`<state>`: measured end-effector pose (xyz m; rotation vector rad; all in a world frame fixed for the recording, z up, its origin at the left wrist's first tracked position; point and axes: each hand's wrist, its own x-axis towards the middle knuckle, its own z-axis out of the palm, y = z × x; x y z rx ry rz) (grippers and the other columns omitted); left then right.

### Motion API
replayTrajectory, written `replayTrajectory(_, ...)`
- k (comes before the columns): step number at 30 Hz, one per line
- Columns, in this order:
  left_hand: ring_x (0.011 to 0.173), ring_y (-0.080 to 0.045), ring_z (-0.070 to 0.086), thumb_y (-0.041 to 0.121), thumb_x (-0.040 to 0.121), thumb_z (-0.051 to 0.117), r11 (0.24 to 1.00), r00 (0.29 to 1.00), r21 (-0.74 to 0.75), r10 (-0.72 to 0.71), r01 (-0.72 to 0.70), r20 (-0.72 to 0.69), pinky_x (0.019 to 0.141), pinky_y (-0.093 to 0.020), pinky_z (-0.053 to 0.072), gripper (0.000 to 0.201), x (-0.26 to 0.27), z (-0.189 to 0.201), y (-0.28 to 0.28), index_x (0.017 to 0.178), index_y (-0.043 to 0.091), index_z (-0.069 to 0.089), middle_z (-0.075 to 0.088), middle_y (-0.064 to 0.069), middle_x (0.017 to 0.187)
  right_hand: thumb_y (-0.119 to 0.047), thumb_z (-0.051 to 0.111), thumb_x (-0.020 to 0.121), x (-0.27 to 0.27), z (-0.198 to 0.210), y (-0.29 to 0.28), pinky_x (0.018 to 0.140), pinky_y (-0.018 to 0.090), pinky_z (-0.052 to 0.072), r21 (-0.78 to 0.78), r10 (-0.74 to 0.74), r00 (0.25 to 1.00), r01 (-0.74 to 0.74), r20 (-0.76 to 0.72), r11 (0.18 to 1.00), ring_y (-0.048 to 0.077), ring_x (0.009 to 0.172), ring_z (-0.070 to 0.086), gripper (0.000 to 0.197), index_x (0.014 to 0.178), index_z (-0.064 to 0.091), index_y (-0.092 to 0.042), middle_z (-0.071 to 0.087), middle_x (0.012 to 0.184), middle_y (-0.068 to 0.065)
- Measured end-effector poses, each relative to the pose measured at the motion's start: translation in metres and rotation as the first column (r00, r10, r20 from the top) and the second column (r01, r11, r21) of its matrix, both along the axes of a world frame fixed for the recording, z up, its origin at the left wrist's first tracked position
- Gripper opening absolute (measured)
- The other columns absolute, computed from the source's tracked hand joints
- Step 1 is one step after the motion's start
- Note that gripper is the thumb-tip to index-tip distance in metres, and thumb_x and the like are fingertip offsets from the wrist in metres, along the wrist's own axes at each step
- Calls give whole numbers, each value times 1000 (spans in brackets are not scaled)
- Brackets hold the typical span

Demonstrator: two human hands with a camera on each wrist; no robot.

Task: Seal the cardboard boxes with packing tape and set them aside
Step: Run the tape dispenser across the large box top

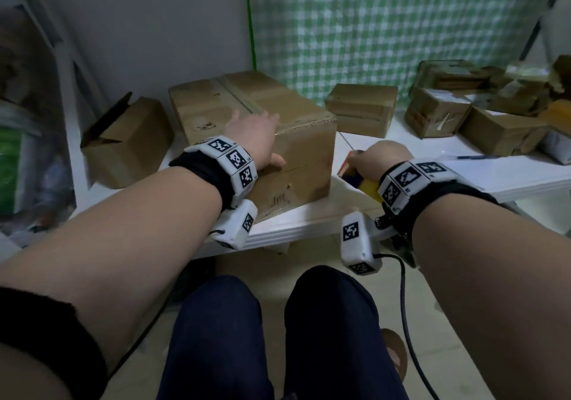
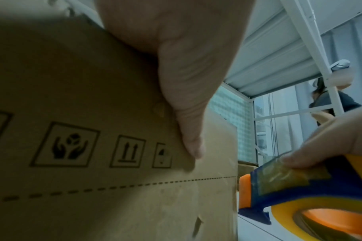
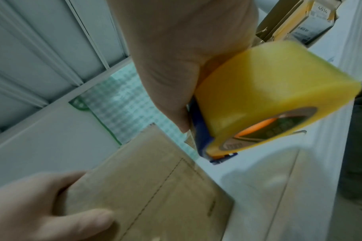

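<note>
White shelf [image 1: 509, 174]: left hand [image 1: 253, 136] steadies one big box [image 1: 296, 115]; right hand [image 1: 378, 160] grips one tape dispenser [image 3: 275, 97].

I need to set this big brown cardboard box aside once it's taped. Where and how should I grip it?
Probably by its two short ends, one hand on each, coming from the sides. The large brown cardboard box is long and wide, so one hand cannot span it. The left hand already rests on its near top edge.
</note>
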<state>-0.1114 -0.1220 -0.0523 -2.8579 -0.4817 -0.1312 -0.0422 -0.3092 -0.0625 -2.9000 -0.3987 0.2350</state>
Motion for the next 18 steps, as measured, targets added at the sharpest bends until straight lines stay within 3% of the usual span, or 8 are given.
replayTrajectory(4,136,-27,36,48,74,71,998,1000,-56,12,-11,17,112,-44,25,96,-17,2,17,150,18,21,25,-3,155,-31,40,99,11,-19,14,56,29,34,23,-6,1000,5,30,1000,18,52,37,42,63,38,-10,39,62,6)
replayTrajectory(8,135,-26,37,44,75,73,998,999,-60,-18,20,45,106,-40,36,93,-19,1,22,150,22,21,22,0,156,-32,44,95,16,-22,34,62,32,40,83,-67,998,68,-16,994,24,55,46,40,64,44,-6,47,63,10)
replayTrajectory(10,137,-25,34,45,77,71,997,999,-75,-25,28,41,109,-42,33,92,-19,1,26,150,24,20,19,1,157,-31,46,94,20,-20,39,53,30,38,142,-70,997,72,-20,987,24,56,47,39,64,45,-6,48,63,10)
replayTrajectory(12,141,-24,26,56,81,61,991,1000,-129,-23,23,2,113,-49,26,88,-21,4,31,150,29,15,13,3,158,-32,45,94,25,-17,42,51,30,36,240,-72,997,72,-7,968,23,53,44,39,66,47,-5,47,62,10)
replayTrajectory(14,144,-25,18,73,82,41,975,999,-217,33,-39,-31,114,-56,19,84,-24,9,37,150,34,13,9,3,159,-36,46,94,29,-11,45,57,33,37,323,-107,994,91,34,942,23,55,45,37,78,52,-3,47,66,9)
replayTrajectory(18,143,-41,6,80,82,15,878,940,-352,341,-324,-14,110,-64,9,82,-32,16,52,150,34,16,5,-9,159,-41,49,93,28,4,51,67,37,38,426,-140,961,26,239,904,29,76,49,30,94,48,-11,52,82,9)
